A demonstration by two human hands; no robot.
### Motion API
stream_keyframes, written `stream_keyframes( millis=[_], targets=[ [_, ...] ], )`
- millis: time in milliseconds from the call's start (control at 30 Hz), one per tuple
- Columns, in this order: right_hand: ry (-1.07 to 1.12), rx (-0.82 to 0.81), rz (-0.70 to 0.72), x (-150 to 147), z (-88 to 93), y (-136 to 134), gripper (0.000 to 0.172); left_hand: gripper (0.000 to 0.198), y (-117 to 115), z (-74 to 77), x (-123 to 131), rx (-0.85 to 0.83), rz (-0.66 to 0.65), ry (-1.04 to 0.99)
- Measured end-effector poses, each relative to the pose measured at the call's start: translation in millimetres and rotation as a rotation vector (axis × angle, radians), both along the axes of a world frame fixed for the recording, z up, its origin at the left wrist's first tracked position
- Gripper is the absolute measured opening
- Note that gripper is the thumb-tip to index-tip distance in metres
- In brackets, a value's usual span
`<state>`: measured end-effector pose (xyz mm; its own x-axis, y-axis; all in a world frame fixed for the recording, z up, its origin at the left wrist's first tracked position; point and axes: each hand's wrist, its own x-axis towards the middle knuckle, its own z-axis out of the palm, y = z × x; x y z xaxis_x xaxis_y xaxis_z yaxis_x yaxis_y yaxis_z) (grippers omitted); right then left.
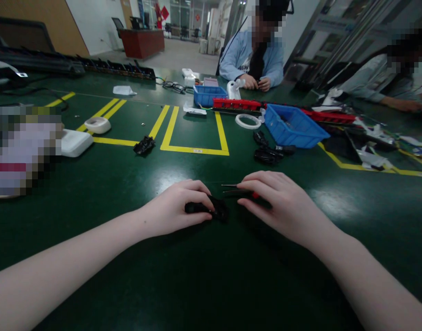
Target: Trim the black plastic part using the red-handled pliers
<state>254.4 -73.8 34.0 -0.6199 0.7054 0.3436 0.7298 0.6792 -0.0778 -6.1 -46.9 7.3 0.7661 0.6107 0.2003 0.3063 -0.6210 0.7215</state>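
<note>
Near the middle of the green table (156, 276), my left hand (183, 207) is closed on a small black part (219, 209). Its exact kind is hard to make out in the dim light, and my fingers cover some of it. My right hand (276, 202) grips a pair of tweezers (231, 186), whose thin tips are apart and point left toward the black part. A bit of red shows on the tweezers beneath my fingers. Between the tips and the black part I see a small gap.
Ahead on the right stand a blue bin (293, 131), several black pieces (266, 155) and a tape roll (248, 121). A crumpled black piece (144, 145) and a white case (76, 143) lie to the left. A person in a blue shirt (231, 55) sits opposite; another sits at far right.
</note>
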Motion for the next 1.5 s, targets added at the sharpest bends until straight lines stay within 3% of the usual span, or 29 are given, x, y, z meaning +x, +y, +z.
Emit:
stream_keyframes(
  millis=[133, 267, 433, 567, 733, 1067, 1500],
  targets=[
    [-0.085, -0.057, -0.195, 40.1, 6.4, 8.3, 0.037, 0.013, -0.4, 0.3, -0.3, -0.042, 0.052, -0.071],
    [-0.110, -0.145, -0.266, 76.0, -5.5, 8.2, 0.064, 0.015, 0.4, -0.4, -0.1, -0.028, 0.133, -0.098],
    [-0.012, -0.209, -0.291, 96.7, -26.6, 7.4, 0.068, 0.015, 0.7, -1.3, 0.5, -0.026, 0.154, -0.069],
    [0.064, -0.209, -0.261, 97.3, -37.1, 13.9, 0.070, 0.014, 1.0, -1.8, 1.4, -0.001, 0.170, -0.037],
    [0.080, -0.225, -0.289, 91.9, -36.3, 11.0, 0.077, 0.012, 0.4, -1.1, 2.7, 0.018, 0.164, -0.007],
    [0.057, -0.188, -0.269, 73.8, -24.5, -15.4, 0.055, 0.013, -3.1, 2.1, 3.8, 0.060, 0.173, 0.020],
    [0.003, -0.240, -0.412, 63.7, -24.2, -21.5, 0.057, 0.011, -3.0, 1.6, 1.5, 0.123, 0.163, 0.068]
  ],
)
